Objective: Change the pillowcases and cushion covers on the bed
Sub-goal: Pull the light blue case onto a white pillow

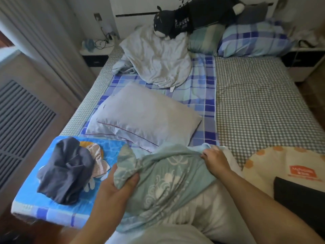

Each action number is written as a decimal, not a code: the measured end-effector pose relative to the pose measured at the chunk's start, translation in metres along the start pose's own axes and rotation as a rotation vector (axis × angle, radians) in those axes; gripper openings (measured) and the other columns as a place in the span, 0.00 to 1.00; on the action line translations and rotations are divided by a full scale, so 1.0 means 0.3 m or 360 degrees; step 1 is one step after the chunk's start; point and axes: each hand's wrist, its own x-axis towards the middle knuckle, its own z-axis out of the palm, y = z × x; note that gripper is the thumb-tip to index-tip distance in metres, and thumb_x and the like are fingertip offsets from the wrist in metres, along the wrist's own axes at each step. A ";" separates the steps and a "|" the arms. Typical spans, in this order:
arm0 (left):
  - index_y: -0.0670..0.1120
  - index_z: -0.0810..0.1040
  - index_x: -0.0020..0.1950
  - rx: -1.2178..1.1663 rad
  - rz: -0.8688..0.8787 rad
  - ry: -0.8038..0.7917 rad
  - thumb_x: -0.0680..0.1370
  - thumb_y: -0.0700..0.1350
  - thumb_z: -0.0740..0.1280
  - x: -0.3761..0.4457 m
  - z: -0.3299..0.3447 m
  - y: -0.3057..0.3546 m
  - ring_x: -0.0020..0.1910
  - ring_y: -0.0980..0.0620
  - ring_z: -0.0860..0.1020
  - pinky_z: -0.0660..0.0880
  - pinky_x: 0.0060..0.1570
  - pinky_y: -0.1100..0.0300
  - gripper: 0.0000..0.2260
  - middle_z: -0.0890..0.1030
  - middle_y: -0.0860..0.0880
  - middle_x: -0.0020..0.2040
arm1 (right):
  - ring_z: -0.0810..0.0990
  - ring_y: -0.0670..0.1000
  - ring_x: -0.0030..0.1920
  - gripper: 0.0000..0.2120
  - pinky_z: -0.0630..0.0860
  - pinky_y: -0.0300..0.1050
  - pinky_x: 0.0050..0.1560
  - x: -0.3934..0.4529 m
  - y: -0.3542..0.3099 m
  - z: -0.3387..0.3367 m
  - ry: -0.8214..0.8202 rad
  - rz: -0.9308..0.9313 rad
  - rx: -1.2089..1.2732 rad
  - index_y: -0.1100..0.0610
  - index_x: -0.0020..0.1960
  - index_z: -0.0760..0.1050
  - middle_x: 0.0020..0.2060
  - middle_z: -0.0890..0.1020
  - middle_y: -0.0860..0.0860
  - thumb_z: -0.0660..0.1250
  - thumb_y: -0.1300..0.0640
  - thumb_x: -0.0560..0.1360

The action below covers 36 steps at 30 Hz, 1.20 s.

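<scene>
left hand (121,182) grips green pillowcase (163,182) corner | right hand (215,162) pinches its far edge | checked sheet (260,103) bare beyond

Open room: right half of bed (260,95), bare checked sheet from near edge up to pillows. Left half crowded: bare pillow (146,117) mid-bed, crumpled duvet (158,57) behind it, plush toy (190,16) on top by headboard. Near left corner blocked by blue cushion (52,206) carrying dark cloth bundle (65,171). Near right: cream cushion (281,166). Narrow gap between bare pillow and crumpled duvet.
</scene>
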 end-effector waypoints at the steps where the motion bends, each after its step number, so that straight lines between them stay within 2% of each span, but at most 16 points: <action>1: 0.49 0.83 0.55 0.0001 0.0005 0.0118 0.63 0.62 0.75 0.008 0.003 -0.005 0.53 0.46 0.84 0.77 0.60 0.42 0.26 0.87 0.48 0.50 | 0.75 0.57 0.55 0.13 0.68 0.49 0.51 -0.019 0.015 -0.019 -0.0034 0.0043 -0.0074 0.54 0.44 0.77 0.49 0.80 0.55 0.61 0.48 0.82; 3: 0.53 0.81 0.54 0.0147 0.0149 0.0268 0.66 0.61 0.73 0.013 0.028 -0.003 0.50 0.54 0.84 0.78 0.56 0.54 0.20 0.86 0.55 0.48 | 0.75 0.55 0.59 0.09 0.69 0.47 0.53 -0.035 -0.010 -0.093 -0.0196 0.0154 -0.0391 0.52 0.50 0.77 0.53 0.80 0.52 0.61 0.50 0.82; 5: 0.63 0.79 0.50 0.0341 0.0374 0.0216 0.71 0.55 0.75 0.021 0.053 0.011 0.52 0.65 0.79 0.73 0.54 0.67 0.11 0.81 0.58 0.53 | 0.72 0.56 0.65 0.12 0.69 0.50 0.63 -0.037 -0.121 -0.217 -0.0300 0.0144 -0.0668 0.53 0.62 0.76 0.62 0.77 0.52 0.61 0.52 0.81; 6: 0.67 0.79 0.47 0.0492 0.0531 0.0145 0.72 0.54 0.74 0.031 0.059 0.012 0.59 0.66 0.75 0.69 0.58 0.68 0.09 0.77 0.59 0.59 | 0.70 0.57 0.68 0.17 0.67 0.51 0.67 -0.045 -0.194 -0.294 -0.0301 0.0055 -0.0592 0.51 0.67 0.73 0.67 0.74 0.53 0.63 0.52 0.79; 8: 0.63 0.82 0.44 0.0856 0.0890 0.0004 0.73 0.57 0.69 0.067 0.047 0.011 0.71 0.58 0.64 0.61 0.67 0.61 0.03 0.67 0.54 0.70 | 0.67 0.52 0.70 0.24 0.65 0.46 0.71 -0.092 -0.361 -0.440 -0.0306 -0.0345 0.0032 0.47 0.70 0.71 0.69 0.70 0.49 0.70 0.53 0.76; 9: 0.60 0.83 0.44 0.0996 0.1034 -0.0065 0.73 0.58 0.68 0.092 0.036 0.015 0.72 0.54 0.61 0.58 0.68 0.57 0.06 0.65 0.53 0.72 | 0.68 0.47 0.69 0.26 0.66 0.41 0.70 -0.143 -0.452 -0.499 -0.0396 -0.0554 0.0367 0.46 0.70 0.71 0.67 0.70 0.46 0.73 0.54 0.74; 11: 0.58 0.84 0.47 0.1094 0.1173 -0.0142 0.74 0.58 0.66 0.148 0.014 0.035 0.73 0.50 0.61 0.58 0.68 0.54 0.08 0.65 0.52 0.73 | 0.68 0.43 0.65 0.29 0.68 0.37 0.66 -0.254 -0.603 -0.549 -0.0505 -0.0891 0.0490 0.47 0.69 0.70 0.62 0.71 0.44 0.75 0.51 0.71; 13: 0.59 0.84 0.47 0.1019 0.1161 -0.0283 0.74 0.58 0.67 0.183 0.008 0.091 0.73 0.49 0.61 0.60 0.69 0.52 0.08 0.64 0.53 0.74 | 0.70 0.44 0.63 0.31 0.70 0.42 0.65 -0.313 -0.676 -0.514 -0.0355 -0.0977 0.0477 0.48 0.67 0.70 0.59 0.73 0.43 0.77 0.47 0.68; 17: 0.54 0.84 0.48 0.0944 0.1229 -0.0624 0.75 0.59 0.68 0.190 0.065 0.106 0.71 0.50 0.65 0.64 0.69 0.50 0.11 0.64 0.62 0.71 | 0.79 0.40 0.59 0.21 0.75 0.39 0.60 -0.313 -0.686 -0.435 -0.0350 -0.0825 0.0864 0.40 0.60 0.75 0.54 0.80 0.38 0.74 0.59 0.72; 20: 0.62 0.79 0.52 0.0741 0.0837 -0.0777 0.76 0.63 0.69 0.218 0.041 0.094 0.70 0.56 0.67 0.64 0.69 0.57 0.08 0.61 0.70 0.69 | 0.80 0.41 0.58 0.20 0.77 0.43 0.61 -0.282 -0.594 -0.383 -0.0100 -0.0690 0.0592 0.43 0.61 0.78 0.56 0.82 0.39 0.68 0.59 0.73; 22: 0.62 0.77 0.53 0.0612 0.0638 -0.0647 0.77 0.62 0.67 0.267 -0.065 0.044 0.69 0.60 0.68 0.65 0.70 0.57 0.08 0.67 0.62 0.68 | 0.83 0.44 0.56 0.16 0.79 0.43 0.59 -0.277 -0.508 -0.376 0.0022 -0.0456 0.0729 0.50 0.55 0.82 0.52 0.84 0.44 0.68 0.66 0.73; 25: 0.64 0.76 0.56 0.0648 0.0573 -0.0264 0.78 0.50 0.71 0.285 -0.270 -0.102 0.63 0.61 0.74 0.68 0.66 0.61 0.10 0.75 0.57 0.63 | 0.80 0.33 0.54 0.16 0.72 0.24 0.55 -0.296 -0.412 -0.423 0.0192 -0.0217 0.1013 0.49 0.58 0.77 0.55 0.81 0.45 0.69 0.68 0.77; 28: 0.70 0.74 0.58 0.0837 0.0385 -0.0386 0.76 0.36 0.72 0.239 -0.357 -0.285 0.57 0.62 0.78 0.74 0.61 0.59 0.27 0.80 0.61 0.57 | 0.74 0.24 0.55 0.20 0.66 0.19 0.55 -0.296 -0.373 -0.442 0.0231 -0.0151 0.0983 0.55 0.67 0.72 0.60 0.76 0.40 0.70 0.61 0.77; 32: 0.67 0.69 0.61 0.1034 0.0407 -0.0514 0.78 0.46 0.72 0.209 -0.231 -0.341 0.60 0.66 0.72 0.68 0.67 0.61 0.21 0.73 0.66 0.62 | 0.77 0.29 0.57 0.29 0.69 0.22 0.56 -0.278 -0.385 -0.452 0.0207 -0.0177 0.1055 0.55 0.66 0.74 0.59 0.78 0.41 0.73 0.41 0.72; 34: 0.64 0.69 0.59 0.1025 0.0497 -0.0385 0.76 0.48 0.73 0.233 -0.180 -0.319 0.57 0.64 0.73 0.72 0.62 0.60 0.18 0.74 0.63 0.60 | 0.78 0.32 0.57 0.26 0.71 0.24 0.56 -0.265 -0.383 -0.451 0.0230 -0.0172 0.1097 0.57 0.67 0.75 0.60 0.80 0.44 0.74 0.48 0.74; 36: 0.58 0.72 0.49 0.1093 0.0689 -0.0283 0.74 0.51 0.73 0.227 -0.152 -0.283 0.48 0.62 0.74 0.74 0.48 0.60 0.10 0.73 0.62 0.51 | 0.78 0.31 0.55 0.20 0.71 0.24 0.54 -0.256 -0.378 -0.456 0.0312 -0.0126 0.1073 0.60 0.67 0.75 0.58 0.81 0.46 0.72 0.60 0.76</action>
